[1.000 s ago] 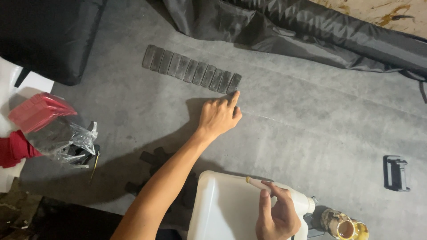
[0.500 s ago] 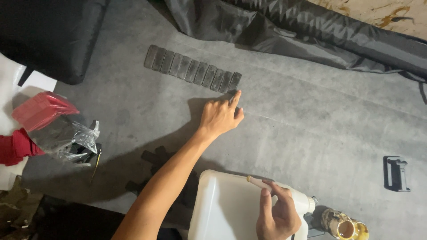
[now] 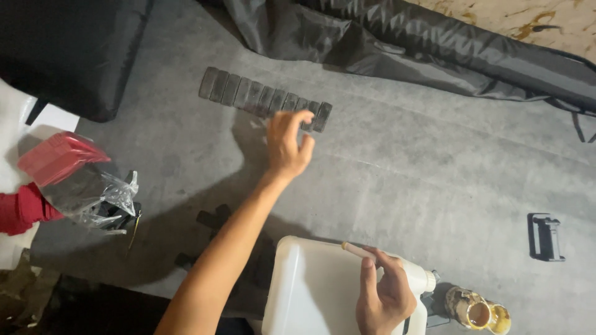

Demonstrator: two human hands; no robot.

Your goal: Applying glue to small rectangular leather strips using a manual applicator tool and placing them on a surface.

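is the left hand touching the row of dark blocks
Cannot tell. In the head view the left hand overlaps the row of dark blocks, fingers curled; no contact or gap shows.

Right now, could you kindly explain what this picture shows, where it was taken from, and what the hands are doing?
This is one view from a camera worn on a person's head, looking down at their bare hands over a grey felt-like mat. The left hand is lifted, open and empty, fingers curled, near a row of dark flat blocks. The right hand holds a thin pale stick over a white plastic jug. Around them lie black fabric, a red tray in clear plastic, a stained glue tin and a small black clamp.
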